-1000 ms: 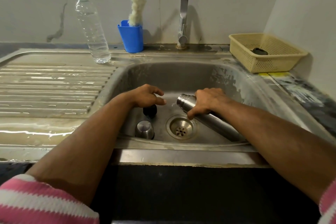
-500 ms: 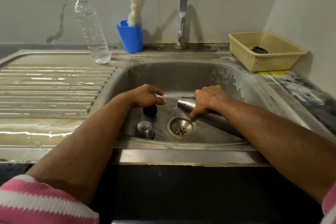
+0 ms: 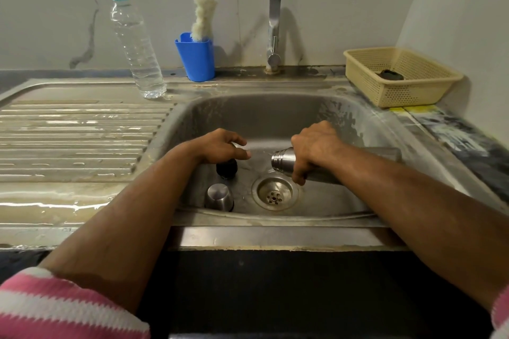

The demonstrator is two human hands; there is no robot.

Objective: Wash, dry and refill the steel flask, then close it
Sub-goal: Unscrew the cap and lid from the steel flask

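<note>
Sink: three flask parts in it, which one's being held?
The flask body, lying tilted, gripped by the right hand. The steel cup and black stopper sit untouched on the sink floor.

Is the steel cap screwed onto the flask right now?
No, the steel cap stands by itself on the sink floor, while the right hand holds the flask tipped, its threaded mouth bare.

We see a silver flask (image 3: pixel 283 161) and silver cup (image 3: pixel 219 197) in the grey sink (image 3: pixel 248 118), a black stopper (image 3: pixel 227 168), a blue holder (image 3: pixel 197 59), a green-capped clear bottle (image 3: pixel 137 47), a cream perforated basket (image 3: pixel 399 85) at right, pink-and-white striped sleeves (image 3: pixel 55 308) below.
</note>
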